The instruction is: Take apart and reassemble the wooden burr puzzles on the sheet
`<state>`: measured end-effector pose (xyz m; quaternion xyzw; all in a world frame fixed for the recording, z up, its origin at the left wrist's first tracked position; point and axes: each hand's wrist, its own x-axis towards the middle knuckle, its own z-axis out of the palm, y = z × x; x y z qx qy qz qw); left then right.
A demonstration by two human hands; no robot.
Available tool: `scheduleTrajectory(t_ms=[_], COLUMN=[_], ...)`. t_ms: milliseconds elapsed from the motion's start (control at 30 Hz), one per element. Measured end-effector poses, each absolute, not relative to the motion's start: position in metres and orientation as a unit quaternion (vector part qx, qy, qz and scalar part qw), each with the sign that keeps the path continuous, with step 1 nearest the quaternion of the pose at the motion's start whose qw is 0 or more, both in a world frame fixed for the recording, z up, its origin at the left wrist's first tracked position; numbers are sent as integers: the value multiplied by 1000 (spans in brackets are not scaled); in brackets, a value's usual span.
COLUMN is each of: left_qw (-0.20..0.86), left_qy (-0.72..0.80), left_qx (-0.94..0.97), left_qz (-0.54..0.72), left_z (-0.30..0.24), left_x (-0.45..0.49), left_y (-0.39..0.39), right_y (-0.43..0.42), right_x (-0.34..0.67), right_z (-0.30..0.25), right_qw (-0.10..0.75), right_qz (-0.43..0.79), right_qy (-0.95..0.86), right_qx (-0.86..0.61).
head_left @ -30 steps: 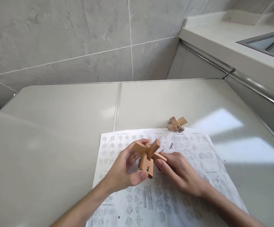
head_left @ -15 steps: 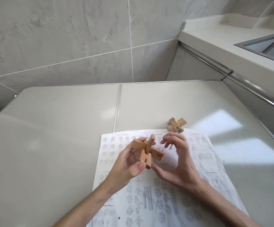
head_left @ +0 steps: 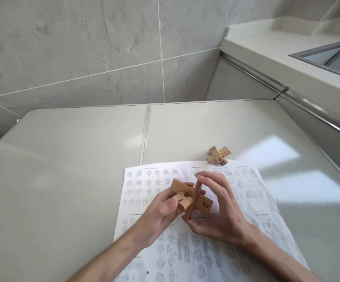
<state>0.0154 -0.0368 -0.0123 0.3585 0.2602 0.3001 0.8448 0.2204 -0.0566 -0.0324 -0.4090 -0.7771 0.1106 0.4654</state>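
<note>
A wooden burr puzzle, made of crossed pieces with dark marks such as a "2", is held above the printed sheet. My left hand is closed round its left side, the thumb pressed against the piece with a dark mark. My right hand grips the upright crosspiece between fingertips at its top and the thumb near its lower end. Parts of the left fingers are hidden behind the wood.
Under my hands lies a large paper sheet with printed puzzle diagrams. Beyond its far edge sits another crossed wooden puzzle on the pale table. A tiled wall stands behind, and a white counter is at the right.
My right hand has closed in and taken hold of the upright crosspiece. The puzzle has turned and shifted slightly right, and the crosspiece now shows below the other pieces too.
</note>
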Motion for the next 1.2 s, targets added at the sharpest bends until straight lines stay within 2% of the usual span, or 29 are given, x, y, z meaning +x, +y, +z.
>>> scheduleTrajectory(t_ms=[367, 600, 933, 1200], left_qw=[862, 863, 833, 829], left_qy=[264, 207, 208, 226], left_qx=[184, 230, 292, 305], left_qz=[393, 400, 422, 411], left_z=[-13, -8, -12, -17], left_x=[11, 9, 8, 8], left_y=[-27, -29, -31, -32], right_y=[-55, -51, -49, -49], right_x=[234, 234, 231, 230], right_z=[-35, -39, -46, -47], right_qw=[491, 446, 317, 303], right_qz=[146, 161, 186, 169], right_qy=[-741, -730, -786, -813], right_qx=[-434, -492, -497, -467])
